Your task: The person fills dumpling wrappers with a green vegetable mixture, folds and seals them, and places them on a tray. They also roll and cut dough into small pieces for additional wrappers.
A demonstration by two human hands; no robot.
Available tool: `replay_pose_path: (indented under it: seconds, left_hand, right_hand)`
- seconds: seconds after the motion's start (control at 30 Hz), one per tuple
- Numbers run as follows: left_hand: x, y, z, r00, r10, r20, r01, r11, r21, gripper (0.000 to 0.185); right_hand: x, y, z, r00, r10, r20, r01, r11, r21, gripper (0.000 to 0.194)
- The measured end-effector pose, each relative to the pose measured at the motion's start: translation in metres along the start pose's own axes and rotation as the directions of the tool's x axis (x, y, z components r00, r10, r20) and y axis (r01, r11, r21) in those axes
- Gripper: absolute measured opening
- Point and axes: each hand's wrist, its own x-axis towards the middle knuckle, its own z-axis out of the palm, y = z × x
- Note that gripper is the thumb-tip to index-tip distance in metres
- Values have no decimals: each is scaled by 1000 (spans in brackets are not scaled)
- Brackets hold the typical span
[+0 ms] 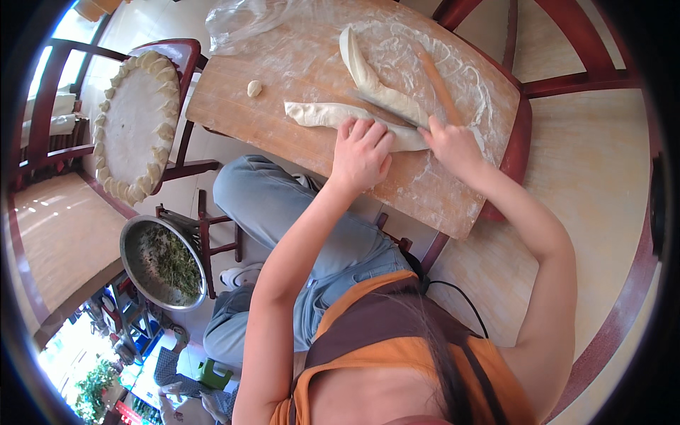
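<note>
My right hand [454, 149] grips a knife, whose grey blade [385, 112] lies between two long strips of dough. The fingers of my left hand [364, 151] curl over the near dough strip [316, 114] and hold it against the floured wooden board [228, 95]. Behind the blade is the far dough strip [366, 74], bent and running up the board. The far strip's near end reaches close to my right fingers. A wooden rolling pin [438, 85] rests beyond my right hand. One small lump of dough [254, 88] sits apart on the left.
Clear plastic film [239, 26] lies at the board's far left. A round tray [138, 117] ringed with dumplings rests on a chair. Below it stands a metal basin [127, 265] of chopped green filling. Another person's patterned trouser leg [178, 374] shows near a green stool [213, 374].
</note>
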Motion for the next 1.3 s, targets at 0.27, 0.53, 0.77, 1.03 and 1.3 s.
replay_pose_path:
  seconds: [0.27, 0.53, 0.77, 1.03, 1.3]
  left_hand:
    - [-38, 28, -17, 997, 30, -73, -33, 999, -40, 42]
    - [-2, 55, 28, 1000, 10, -16, -10, 1000, 23, 42]
    - [-18, 48, 24, 946, 263, 192, -247, 963, -103, 44]
    - [-31, 40, 2, 990, -57, 133, 43, 994, 103, 57]
    - [25, 18, 28, 997, -52, 54, 43, 987, 154, 59]
  right_hand:
    - [16, 37, -39, 970, 240, 33, -218, 809, 546, 40]
    - [-35, 22, -36, 997, 81, -12, -82, 992, -93, 33]
    - [-16, 21, -4, 991, -7, -136, 17, 997, 71, 33]
    - [-105, 85, -25, 588, 673, -449, -683, 710, 171, 47]
    - [-176, 119, 57, 498, 815, -296, -852, 524, 8, 45]
